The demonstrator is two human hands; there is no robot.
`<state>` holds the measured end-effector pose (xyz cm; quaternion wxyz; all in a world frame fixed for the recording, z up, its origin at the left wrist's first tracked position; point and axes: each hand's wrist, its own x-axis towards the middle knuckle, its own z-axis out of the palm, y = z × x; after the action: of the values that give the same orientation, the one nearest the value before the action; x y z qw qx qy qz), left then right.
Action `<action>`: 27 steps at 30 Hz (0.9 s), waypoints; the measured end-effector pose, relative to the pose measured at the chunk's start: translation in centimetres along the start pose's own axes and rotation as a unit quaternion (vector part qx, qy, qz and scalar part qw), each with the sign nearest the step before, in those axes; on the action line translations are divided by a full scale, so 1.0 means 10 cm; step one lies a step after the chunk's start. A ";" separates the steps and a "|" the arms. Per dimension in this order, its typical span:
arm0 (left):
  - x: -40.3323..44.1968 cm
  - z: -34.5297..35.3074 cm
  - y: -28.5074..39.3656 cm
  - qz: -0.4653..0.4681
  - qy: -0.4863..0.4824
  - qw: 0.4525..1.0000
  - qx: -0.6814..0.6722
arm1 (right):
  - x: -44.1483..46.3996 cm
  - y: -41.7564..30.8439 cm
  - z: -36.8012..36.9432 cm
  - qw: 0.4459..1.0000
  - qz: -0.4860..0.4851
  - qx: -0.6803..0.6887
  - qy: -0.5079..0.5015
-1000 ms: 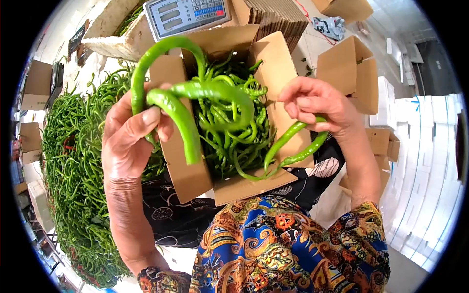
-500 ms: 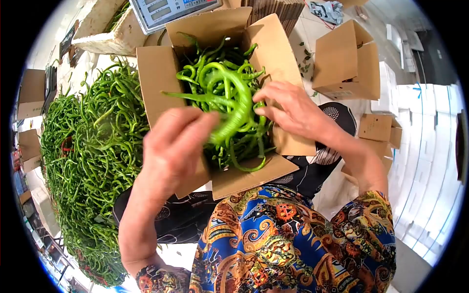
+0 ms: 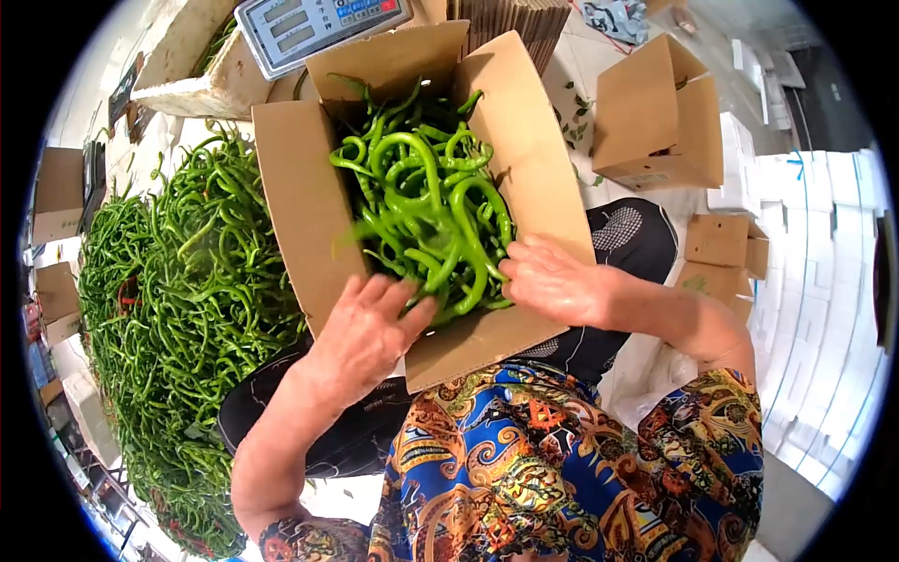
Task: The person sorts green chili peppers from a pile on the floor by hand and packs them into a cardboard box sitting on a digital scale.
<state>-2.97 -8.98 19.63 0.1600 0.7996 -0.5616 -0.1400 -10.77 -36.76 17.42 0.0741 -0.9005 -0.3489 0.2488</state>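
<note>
An open cardboard box (image 3: 292,178) stands before me, holding many long, curled green chili peppers (image 3: 421,187). Over the box's near left part, my left hand (image 3: 370,323) has its fingers bent and apart, with the tips at the peppers; nothing shows gripped in it. A blurred pepper lies just beyond those fingers. At the box's right inner side, my right hand (image 3: 557,281) is closed, with thumb and fingertips together at the edge of a curved pepper. Its fingertips are partly hidden.
A large heap of green peppers (image 3: 187,328) spreads along the left. Beyond the box are a weighing scale (image 3: 318,28), a foam box (image 3: 201,89) and stacked flattened cardboard (image 3: 515,28). Another open carton (image 3: 637,122) stands at the right, near white foam boxes (image 3: 805,309).
A pepper held over the box has been let go onto the others. My left hand has moved down and right, opening; my right hand has moved lower along the box's right side.
</note>
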 end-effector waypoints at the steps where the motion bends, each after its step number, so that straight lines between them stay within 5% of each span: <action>1: -0.04 0.03 -0.01 -0.006 -0.035 0.999 -0.012 | -0.04 -0.01 -0.03 0.998 -0.028 -0.037 0.034; 4: -0.06 0.03 -0.05 -0.013 -0.102 0.994 -0.044 | -0.02 0.02 -0.18 0.998 -0.004 0.058 -0.005; 5: -0.06 0.03 -0.06 -0.012 -0.093 0.994 -0.056 | -0.05 0.13 -0.17 0.987 -0.023 0.154 0.026; 8: -0.05 0.01 -0.02 0.004 -0.072 0.993 -0.093 | 0.05 0.20 -0.40 0.959 0.100 0.141 0.224; 9: -0.02 -0.01 -0.01 0.014 -0.066 0.992 -0.103 | 0.09 0.22 -0.56 0.952 0.165 0.139 0.217; 12: 0.10 -0.23 -0.05 -0.031 0.065 0.971 -0.226 | 0.37 0.40 -0.40 0.938 0.148 0.117 0.290; 13: 0.16 -0.30 -0.10 -0.052 0.157 0.957 -0.238 | 0.47 0.43 -0.32 0.942 0.172 0.122 0.261; 16: 0.39 -0.42 -0.34 -0.160 0.213 0.948 -0.175 | 0.62 0.40 -0.31 0.949 0.197 0.141 0.202; 19: 0.69 -0.12 -0.73 -0.158 0.273 0.940 -0.128 | 0.48 0.35 -0.36 0.950 0.146 0.192 0.198; 21: 0.76 0.11 -0.84 -0.168 0.239 0.954 -0.069 | 0.39 0.30 -0.50 0.948 0.134 0.251 0.140; 26: 0.92 0.17 -0.85 -0.263 0.145 0.953 -0.029 | 0.26 0.34 -0.51 0.921 0.079 0.318 0.213; 27: 0.93 0.17 -0.83 -0.232 0.188 0.954 -0.010 | 0.22 0.31 -0.57 0.910 0.090 0.335 0.226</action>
<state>6.49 -15.25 14.22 0.2339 0.9180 -0.3191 -0.0264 -4.69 -37.43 20.58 0.4253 -0.8827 -0.1364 0.1461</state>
